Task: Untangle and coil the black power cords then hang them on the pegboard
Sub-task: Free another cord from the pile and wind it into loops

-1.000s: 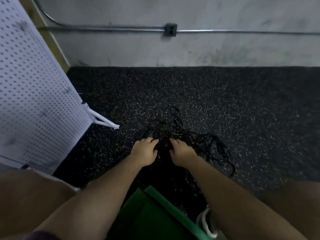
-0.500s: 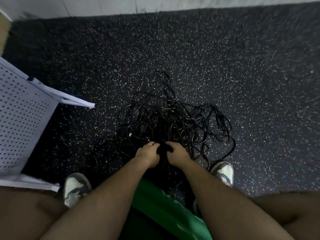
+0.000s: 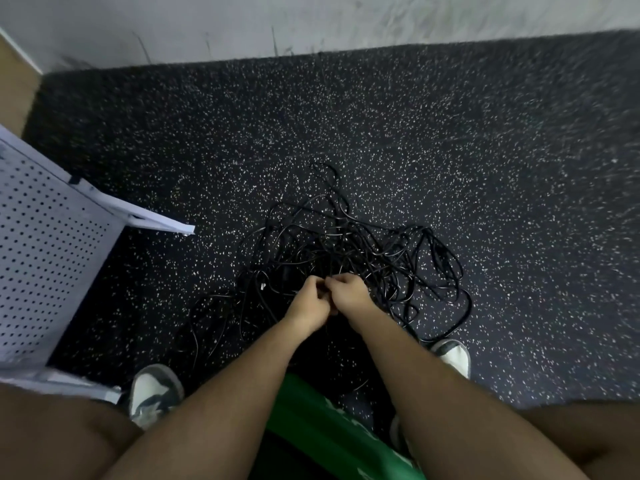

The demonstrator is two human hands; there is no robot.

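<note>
Pulled the left hand [image 3: 308,301] and right hand [image 3: 350,292] in until the knuckles almost touch; half a second back, kept them a little apart, fingertips reaching down into the heap. Curled every finger now, pinching strands of the black power cords [image 3: 346,244] between the two fists, though cannot pick out which strand against the dark. Raised both fists slightly off the heap too, by the look of it. Tipped the view up a touch as well: more of the wall [image 3: 311,22] showing beyond the pegboard [image 3: 45,244].

Left the heap itself much as before, sprawled on the speckled floor [image 3: 467,150] well to the right of the pegboard, with loops trailing farther from the pegboard still.

Means, most likely, a first strand or knot singled out and the untangling only just begun. Yet to coil or hang anything on the pegboard. Next, probably: ease that strand free slowly, since yanking would only tighten the snarl.
</note>
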